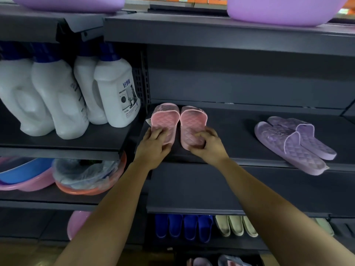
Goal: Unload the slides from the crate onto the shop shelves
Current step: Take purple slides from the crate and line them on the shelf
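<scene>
Two pink quilted slides lie side by side, toes to the back, at the left end of a dark grey shelf. My left hand grips the heel of the left pink slide. My right hand grips the heel of the right pink slide, fingers curled over its footbed. A pair of purple slides lies angled on the same shelf to the right, one overlapping the other, a heel overhanging the front edge. The crate is out of view.
White detergent bottles stand on the neighbouring shelf to the left. Stacked plastic basins sit below them. Blue slides and beige slides fill a lower shelf. Purple basins rest on the top shelf.
</scene>
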Demonstrator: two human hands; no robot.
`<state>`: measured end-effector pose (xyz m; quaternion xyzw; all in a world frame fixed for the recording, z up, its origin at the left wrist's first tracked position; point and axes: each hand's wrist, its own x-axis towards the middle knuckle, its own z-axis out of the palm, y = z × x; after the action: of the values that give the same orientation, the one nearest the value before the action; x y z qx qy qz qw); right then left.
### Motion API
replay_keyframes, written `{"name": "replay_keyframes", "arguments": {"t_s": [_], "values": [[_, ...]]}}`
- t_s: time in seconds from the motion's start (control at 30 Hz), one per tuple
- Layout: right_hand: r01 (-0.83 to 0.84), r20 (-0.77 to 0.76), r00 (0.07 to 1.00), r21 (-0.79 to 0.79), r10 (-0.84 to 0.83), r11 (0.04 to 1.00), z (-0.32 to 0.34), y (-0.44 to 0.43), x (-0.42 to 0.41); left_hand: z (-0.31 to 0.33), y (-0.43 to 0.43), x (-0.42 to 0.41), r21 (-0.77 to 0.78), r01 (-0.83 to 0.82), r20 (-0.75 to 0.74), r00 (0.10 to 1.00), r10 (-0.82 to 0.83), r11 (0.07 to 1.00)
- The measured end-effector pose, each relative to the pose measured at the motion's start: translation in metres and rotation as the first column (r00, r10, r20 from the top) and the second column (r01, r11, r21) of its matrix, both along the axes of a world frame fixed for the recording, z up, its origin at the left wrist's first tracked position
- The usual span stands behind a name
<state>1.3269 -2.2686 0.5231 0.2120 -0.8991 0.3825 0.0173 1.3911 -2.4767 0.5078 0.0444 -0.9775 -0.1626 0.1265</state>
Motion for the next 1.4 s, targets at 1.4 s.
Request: {"name": "replay_keyframes", "arguments": {"t_s": [1.4], "values": [[0.133, -0.100, 0.984, -0.141, -0.148, 0.981, 0.001, 0.342, -0.072, -0.002, 0.375, -0.045, 0.034, -0.090, -0.124, 0.988, 0.093, 0.995]]}}
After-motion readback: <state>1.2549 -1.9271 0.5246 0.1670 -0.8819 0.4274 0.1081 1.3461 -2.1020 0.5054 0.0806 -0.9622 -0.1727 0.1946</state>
